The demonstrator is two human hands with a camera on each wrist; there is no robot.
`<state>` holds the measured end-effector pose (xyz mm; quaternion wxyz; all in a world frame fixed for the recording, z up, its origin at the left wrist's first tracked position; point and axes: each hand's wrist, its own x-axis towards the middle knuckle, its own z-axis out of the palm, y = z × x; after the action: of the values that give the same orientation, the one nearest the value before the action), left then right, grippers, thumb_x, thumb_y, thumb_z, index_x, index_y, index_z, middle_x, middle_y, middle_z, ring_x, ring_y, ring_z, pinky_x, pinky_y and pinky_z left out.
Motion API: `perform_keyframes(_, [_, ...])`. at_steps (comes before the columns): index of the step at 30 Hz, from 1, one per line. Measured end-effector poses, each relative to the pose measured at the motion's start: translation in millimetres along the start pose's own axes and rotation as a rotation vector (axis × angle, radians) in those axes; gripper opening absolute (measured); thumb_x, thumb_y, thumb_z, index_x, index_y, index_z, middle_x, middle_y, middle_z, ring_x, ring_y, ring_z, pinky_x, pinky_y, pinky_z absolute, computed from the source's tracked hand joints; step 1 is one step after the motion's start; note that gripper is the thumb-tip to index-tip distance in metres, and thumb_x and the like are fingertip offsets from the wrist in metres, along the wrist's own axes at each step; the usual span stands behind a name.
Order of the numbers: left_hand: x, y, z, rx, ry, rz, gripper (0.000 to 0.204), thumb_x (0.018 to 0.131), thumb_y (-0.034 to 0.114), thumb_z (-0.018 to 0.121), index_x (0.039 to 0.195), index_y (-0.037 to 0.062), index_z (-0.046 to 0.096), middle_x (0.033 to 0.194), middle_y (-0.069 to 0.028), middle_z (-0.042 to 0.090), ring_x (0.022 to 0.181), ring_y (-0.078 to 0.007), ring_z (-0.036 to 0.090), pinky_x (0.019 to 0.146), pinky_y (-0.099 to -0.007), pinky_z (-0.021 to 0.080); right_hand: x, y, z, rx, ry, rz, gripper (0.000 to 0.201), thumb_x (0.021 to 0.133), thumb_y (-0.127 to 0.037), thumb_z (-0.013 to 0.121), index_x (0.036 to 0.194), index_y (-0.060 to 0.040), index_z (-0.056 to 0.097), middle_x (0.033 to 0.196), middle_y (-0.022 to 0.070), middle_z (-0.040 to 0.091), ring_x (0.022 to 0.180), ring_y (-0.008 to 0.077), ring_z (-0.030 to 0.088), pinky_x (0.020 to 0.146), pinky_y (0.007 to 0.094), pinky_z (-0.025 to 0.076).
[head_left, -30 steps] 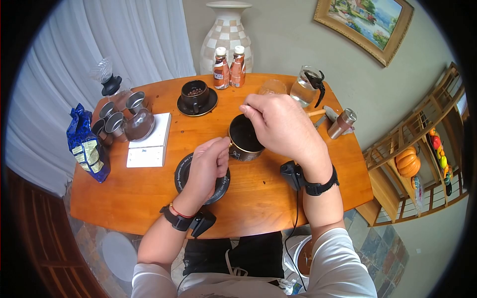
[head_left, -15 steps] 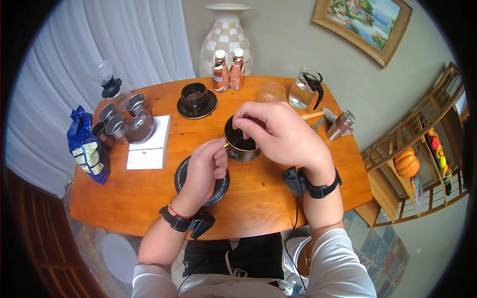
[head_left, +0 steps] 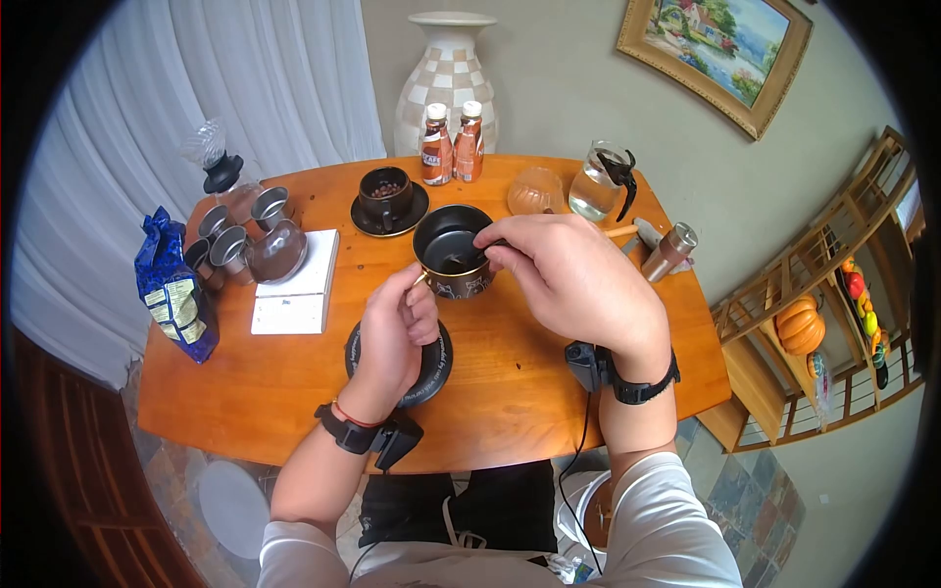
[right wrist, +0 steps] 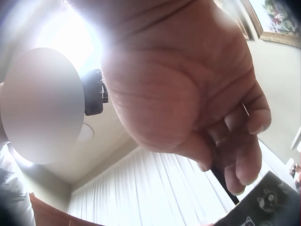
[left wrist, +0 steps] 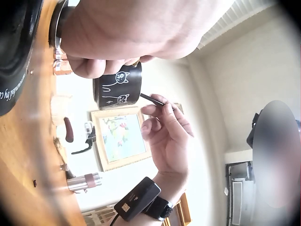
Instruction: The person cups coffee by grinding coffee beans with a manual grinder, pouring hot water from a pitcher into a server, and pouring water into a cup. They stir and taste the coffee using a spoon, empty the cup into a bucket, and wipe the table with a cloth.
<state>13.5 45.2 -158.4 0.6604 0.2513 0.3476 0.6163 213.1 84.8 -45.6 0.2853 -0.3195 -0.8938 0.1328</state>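
A black cup with white cat drawings is held up above the table in my left hand, whose fingers grip its gold-coloured handle. My right hand is at the cup's right rim, pinching a dark thin-handled utensil between thumb and fingers. The utensil's far end goes over the rim into the cup and is mostly hidden. The cup's dark inside faces up towards the head view. Below my left hand lies a black saucer with white lettering, partly covered by that hand.
Behind stand a black cup of beans, two bottles, an upturned ribbed glass and a water jug. A metal cylinder is at right. At left are a white scale, metal cups and a blue bag.
The cup has moved left and slightly away from me, with my left hand following. My right hand has gone from over the cup to its right rim, so more of the inside shows.
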Motion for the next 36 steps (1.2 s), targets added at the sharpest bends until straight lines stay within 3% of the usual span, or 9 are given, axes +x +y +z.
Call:
perform_keyframes(3, [-0.7, 0.0, 0.2, -0.016, -0.001, 0.026, 0.037, 0.104, 0.033, 0.049, 0.072, 0.0181, 0.040, 0.063, 0.0065, 0.036, 0.050, -0.0069, 0.029, 0.048, -0.0237, 0.023, 0.6, 0.8, 0.0, -0.070, -0.026, 0.005, 0.016, 0.094, -0.008, 0.062, 0.105, 0.0010, 0.071, 0.092, 0.0201, 0.072, 0.087, 0.0394, 0.069, 0.077, 0.0443, 0.055])
perform_keyframes(18, [-3.0, 0.4, 2.7, 0.034, -0.036, 0.177, 0.023, 0.099, 0.016, 0.054, 0.079, 0.0144, 0.043, 0.066, 0.0055, 0.035, 0.052, -0.0062, 0.030, 0.049, -0.0236, 0.024, 6.6, 0.2, 9.8, -0.113, 0.023, 0.004, 0.018, 0.094, -0.014, 0.065, 0.106, -0.0040, 0.073, 0.089, 0.0186, 0.072, 0.083, 0.0382, 0.069, 0.074, 0.0443, 0.055])
perform_keyframes(25, [-4.1, -1.3, 1.5, 0.057, -0.022, 0.248, 0.013, 0.094, 0.008, 0.054, 0.083, 0.0099, 0.048, 0.067, 0.0035, 0.038, 0.053, -0.0067, 0.032, 0.050, -0.0240, 0.025, 8.1, 2.4, 13.6, -0.191, 0.080, -0.019, 0.018, 0.097, -0.019, 0.061, 0.098, -0.0053, 0.073, 0.081, 0.0177, 0.072, 0.078, 0.0384, 0.070, 0.068, 0.0478, 0.055])
perform_keyframes(31, [-4.7, -0.7, 3.5, 0.102, 0.004, 0.274, 0.012, 0.093, 0.004, 0.054, 0.083, 0.0084, 0.050, 0.066, 0.0033, 0.039, 0.052, -0.0065, 0.031, 0.050, -0.0242, 0.025, 13.7, 1.2, 22.4, -0.033, 0.102, 0.000, 0.015, 0.098, -0.015, 0.058, 0.102, -0.0035, 0.068, 0.083, 0.0201, 0.071, 0.080, 0.0416, 0.069, 0.070, 0.0498, 0.055])
perform_keyframes(33, [-5.4, 0.2, 4.5, 0.102, 0.002, 0.276, 0.011, 0.092, 0.003, 0.054, 0.083, 0.0080, 0.051, 0.065, 0.0035, 0.039, 0.052, -0.0064, 0.031, 0.050, -0.0241, 0.025, 15.4, 3.4, 27.6, 0.091, 0.177, -0.084, 0.016, 0.099, -0.014, 0.056, 0.102, -0.0020, 0.066, 0.088, 0.0220, 0.070, 0.085, 0.0422, 0.068, 0.073, 0.0495, 0.054])
perform_keyframes(36, [-5.8, -0.6, 5.3, 0.106, 0.004, 0.274, 0.011, 0.092, 0.002, 0.054, 0.083, 0.0075, 0.052, 0.065, 0.0038, 0.039, 0.052, -0.0059, 0.031, 0.050, -0.0239, 0.025, 17.7, 3.8, 31.4, 0.164, 0.142, -0.039, 0.017, 0.100, -0.015, 0.055, 0.102, -0.0012, 0.065, 0.093, 0.0221, 0.071, 0.089, 0.0423, 0.068, 0.076, 0.0494, 0.054])
